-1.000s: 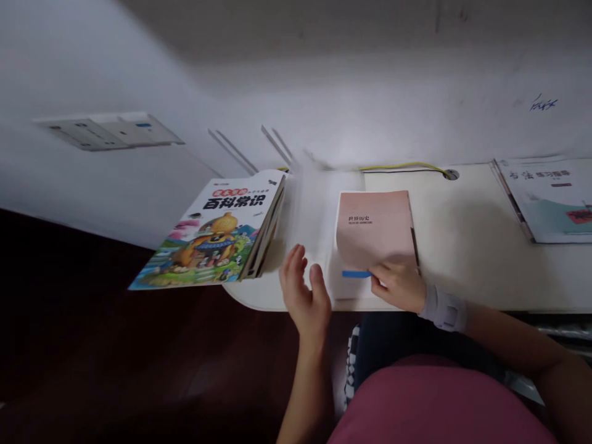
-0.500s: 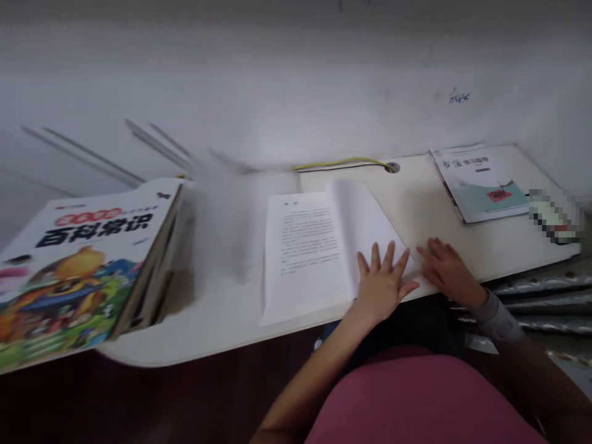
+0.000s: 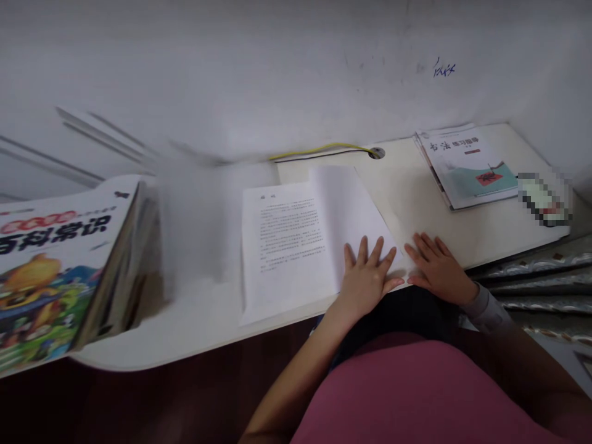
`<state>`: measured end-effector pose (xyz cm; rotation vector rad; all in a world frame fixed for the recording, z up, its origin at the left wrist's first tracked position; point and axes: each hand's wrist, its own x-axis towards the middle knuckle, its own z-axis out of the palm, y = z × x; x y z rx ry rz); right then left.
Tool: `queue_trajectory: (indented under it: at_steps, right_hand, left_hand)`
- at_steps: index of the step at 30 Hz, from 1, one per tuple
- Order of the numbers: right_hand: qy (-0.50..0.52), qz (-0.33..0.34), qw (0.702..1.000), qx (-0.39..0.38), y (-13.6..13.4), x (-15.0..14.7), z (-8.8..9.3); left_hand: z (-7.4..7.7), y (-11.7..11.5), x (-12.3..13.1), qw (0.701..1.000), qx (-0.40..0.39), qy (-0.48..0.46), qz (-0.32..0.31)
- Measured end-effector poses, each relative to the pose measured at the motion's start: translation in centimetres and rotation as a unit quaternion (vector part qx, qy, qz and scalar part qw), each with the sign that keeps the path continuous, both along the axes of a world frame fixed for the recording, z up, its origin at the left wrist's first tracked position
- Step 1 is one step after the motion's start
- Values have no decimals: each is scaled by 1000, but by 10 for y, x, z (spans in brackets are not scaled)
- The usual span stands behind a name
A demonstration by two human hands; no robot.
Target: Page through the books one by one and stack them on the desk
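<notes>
An open book (image 3: 319,246) is being held on the counter (image 3: 198,342), near its front edge. The opening appears to be done: a printed left page (image 3: 284,253) is being shown, and a blank right page (image 3: 354,213) is being covered in part by the left hand (image 3: 369,274), its fingers being spread, palm down. Full flattening seems to be lacking, as a curve is being formed beside the fold. The right hand (image 3: 435,268) is being rested just beside the book, its fingers being slightly parted; nothing is being pinched by either hand. Whether the page edge is being touched by the right thumb cannot be told. No box or tray is being shown; a yellow cable (image 3: 319,150) is being led into a round hole (image 3: 378,153) at the back.
</notes>
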<state>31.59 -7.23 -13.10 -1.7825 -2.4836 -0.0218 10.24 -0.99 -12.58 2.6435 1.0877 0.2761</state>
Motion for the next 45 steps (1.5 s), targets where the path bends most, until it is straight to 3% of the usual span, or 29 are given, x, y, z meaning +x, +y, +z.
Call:
queue_trajectory:
  at_steps: [19,38,45]
  right_hand:
    - [20,3,1000,21,-1,5,-9]
    - [24,-16,999,39,-1,1,-12]
    - [23,-12,999,32,-1,1,-10]
  left_hand:
    - [-1,-8,19,992,83,94,-22]
    - [-5,-30,13,990,83,94,-60]
    - [-3,-30,14,992,81,97,-25]
